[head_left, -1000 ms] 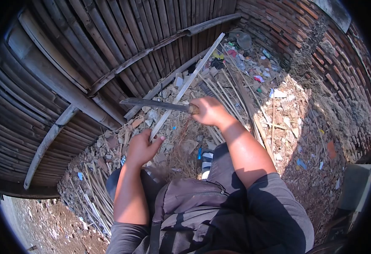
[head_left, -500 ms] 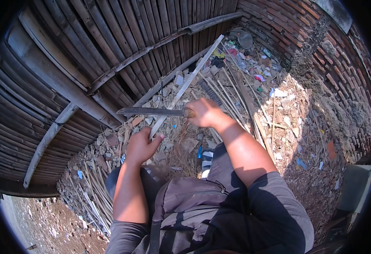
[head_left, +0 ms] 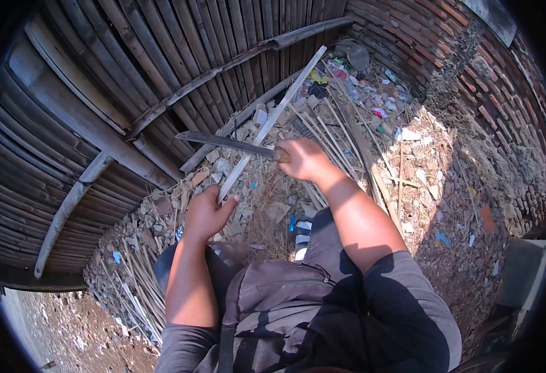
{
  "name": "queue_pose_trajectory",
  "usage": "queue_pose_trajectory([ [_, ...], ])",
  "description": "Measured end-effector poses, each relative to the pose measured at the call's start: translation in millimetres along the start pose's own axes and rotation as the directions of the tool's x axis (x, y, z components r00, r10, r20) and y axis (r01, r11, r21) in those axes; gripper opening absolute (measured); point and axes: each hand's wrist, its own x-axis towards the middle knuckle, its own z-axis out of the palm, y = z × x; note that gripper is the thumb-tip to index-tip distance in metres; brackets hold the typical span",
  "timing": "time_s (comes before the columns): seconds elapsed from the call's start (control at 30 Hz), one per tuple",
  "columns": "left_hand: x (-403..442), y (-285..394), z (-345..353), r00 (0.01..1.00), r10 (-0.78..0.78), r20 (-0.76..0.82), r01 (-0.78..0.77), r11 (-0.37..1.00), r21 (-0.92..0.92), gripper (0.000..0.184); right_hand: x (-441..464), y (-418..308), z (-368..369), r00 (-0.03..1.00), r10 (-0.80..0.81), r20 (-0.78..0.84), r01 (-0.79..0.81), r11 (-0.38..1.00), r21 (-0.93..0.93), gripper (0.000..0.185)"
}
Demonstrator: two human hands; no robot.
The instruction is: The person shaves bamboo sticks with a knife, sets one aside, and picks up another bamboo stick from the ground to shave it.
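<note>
My left hand (head_left: pixel 209 212) is closed round the near end of a long pale bamboo strip (head_left: pixel 279 112), which slants away up and to the right. In my right hand (head_left: pixel 304 159) is the wooden handle of a machete (head_left: pixel 229 143). Its dark blade points left and lies across the strip, crossing it just left of the handle. Whether the blade's edge bites into the strip I cannot tell. My fingers hide most of the handle and the strip's near end.
A bamboo slat wall (head_left: pixel 161 68) rises at the left, and a brick wall (head_left: pixel 403 37) at the right. Bamboo sticks (head_left: pixel 133 292) lie at lower left; more sticks (head_left: pixel 372 161) lie right of my hands. Rubble and litter (head_left: pixel 372 93) cover the ground. A black bag (head_left: pixel 279 286) rests against my body.
The machete's handle has moved slightly up along the strip, and its blade has tilted so the tip points higher. My left hand stays almost still on the strip.
</note>
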Motion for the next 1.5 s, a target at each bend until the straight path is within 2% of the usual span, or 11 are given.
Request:
queue_pose_trajectory([
  [0.07, 1, 0, 1, 1.0, 0.005, -0.005, -0.005, 1.0, 0.011, 0.048, -3, -35, -18, 0.985, 0.022, 0.171, -0.017, 0.999, -0.031, 0.05],
  [0.1, 1, -1, 1, 1.0, -0.002, -0.002, 0.002, 1.0, -0.01, 0.048, -3, -37, -12, 0.991, -0.043, 0.124, 0.051, 0.997, -0.061, 0.048],
  [0.2, -1, -5, 1, 1.0, -0.028, 0.013, 0.029, 0.997, -0.067, 0.048, 6, -32, -13, 0.982, 0.018, 0.185, -0.022, 1.0, 0.017, 0.048],
  [0.43, -3, -2, -5, 0.998, -0.05, 0.044, 0.053, 0.996, -0.073, 0.047, 7, 1, -15, 0.983, 0.182, 0.022, -0.183, 0.983, 0.034, 0.056],
  [0.7, -2, -7, -2, 1.0, -0.006, 0.004, 0.006, 0.998, -0.064, 0.051, 0, -26, -24, 0.997, 0.025, 0.072, -0.024, 1.0, -0.005, 0.045],
  [0.77, -5, -1, -6, 0.999, -0.038, 0.02, 0.04, 0.99, -0.134, 0.05, 4, -8, -16, 0.998, -0.024, -0.063, 0.026, 0.999, 0.028, 0.046],
  [0.87, -7, -1, -10, 0.999, -0.05, 0.016, 0.052, 0.987, -0.154, 0.048, 8, 5, -30, 0.98, 0.188, -0.062, -0.182, 0.98, 0.084, 0.045],
  [0.97, -6, 1, -12, 0.998, -0.051, 0.026, 0.054, 0.99, -0.134, 0.047, 4, 23, -29, 0.971, 0.201, -0.127, -0.187, 0.975, 0.119, 0.046],
  [1.07, -4, -2, -9, 1.0, -0.024, 0.006, 0.025, 0.988, -0.152, 0.046, -3, 29, -17, 0.967, 0.051, -0.25, -0.045, 0.999, 0.028, 0.043],
  [1.17, -4, -7, -2, 0.999, -0.025, -0.038, 0.016, 0.977, -0.214, 0.047, -7, -3, -32, 0.974, 0.111, -0.198, -0.106, 0.994, 0.036, 0.04],
  [1.5, -5, -5, -4, 0.993, -0.061, -0.098, 0.041, 0.98, -0.195, 0.047, -5, -1, -3, 0.865, -0.182, -0.468, 0.134, 0.982, -0.135, 0.05],
])
